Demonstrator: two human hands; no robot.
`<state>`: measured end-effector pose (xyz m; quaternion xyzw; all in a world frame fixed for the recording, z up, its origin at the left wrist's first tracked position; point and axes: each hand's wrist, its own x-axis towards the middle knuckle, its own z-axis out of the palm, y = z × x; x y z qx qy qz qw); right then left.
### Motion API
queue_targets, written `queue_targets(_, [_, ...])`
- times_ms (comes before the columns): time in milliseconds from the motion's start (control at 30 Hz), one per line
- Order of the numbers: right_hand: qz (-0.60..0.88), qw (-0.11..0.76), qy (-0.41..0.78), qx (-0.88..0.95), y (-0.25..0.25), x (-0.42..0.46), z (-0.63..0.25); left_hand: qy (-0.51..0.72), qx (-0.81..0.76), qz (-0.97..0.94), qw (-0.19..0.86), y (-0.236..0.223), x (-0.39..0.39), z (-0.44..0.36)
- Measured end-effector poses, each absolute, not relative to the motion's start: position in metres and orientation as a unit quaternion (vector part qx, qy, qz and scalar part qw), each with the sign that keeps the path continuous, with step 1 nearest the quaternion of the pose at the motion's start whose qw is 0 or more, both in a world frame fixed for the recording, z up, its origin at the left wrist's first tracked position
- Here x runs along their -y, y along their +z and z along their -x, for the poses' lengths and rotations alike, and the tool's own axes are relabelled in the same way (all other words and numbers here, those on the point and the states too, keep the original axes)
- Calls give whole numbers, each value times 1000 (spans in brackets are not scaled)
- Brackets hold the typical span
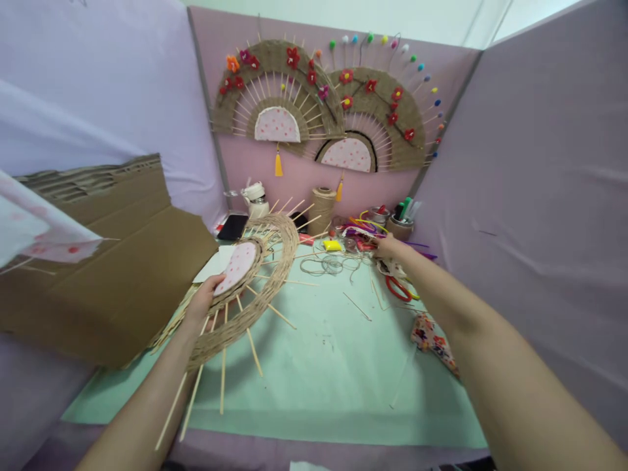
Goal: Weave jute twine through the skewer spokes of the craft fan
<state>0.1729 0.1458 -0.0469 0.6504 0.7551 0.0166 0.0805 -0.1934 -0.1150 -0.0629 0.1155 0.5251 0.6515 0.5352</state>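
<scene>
My left hand (203,297) grips a half-round fan (255,281) of wound jute and wooden sticks, with a pink dotted centre, and holds it tilted above the green mat (324,366). My right hand (385,247) reaches far back into a pile of coloured pipe cleaners and small craft bits (360,232). Its fingers are curled among them, and what they hold is hidden.
Two finished fans (294,91) hang on the pink back wall. A jute spool (321,208), a pen cup (402,222), loose twine (328,261), red scissors (398,288) and patterned fabric (432,337) lie on the mat. Cardboard sheets (112,275) lean at left.
</scene>
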Motion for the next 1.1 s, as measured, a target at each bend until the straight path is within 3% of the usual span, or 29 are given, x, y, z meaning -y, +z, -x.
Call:
queue_targets(133, [-614,58,6,-787,-5,-143,-173,677,-525,-121,502,-61,115,188])
queue_targets(233, [-600,-10,31,-799,18,-125,-168,690,-507,-129,500,-61,114,182])
queue_targets(300, [-597,-110,14,-794,23,-102,-163,707,-478,-142,501,-62,113,180])
queue_targets(433, [-540,-359,-236,-723,3,-47,-144,725,-428,-165,514,-70,111,181])
queue_targets(533, [-452,-453,-403,-654,-25,-14,-126,725,-414,-168,524,-75,110,182])
queue_targets(767, [-429,-466,-508,-583,-75,33,-102,739,-406,-147,517,-78,109,179])
queue_targets(967, [-407,-360,-558,-627,-95,53,-83,719,-412,-84,554,-73,100,180])
queue_targets(1100, [-385,-401,-602,-573,-87,58,-78,733,-380,-80,558,-60,84,170])
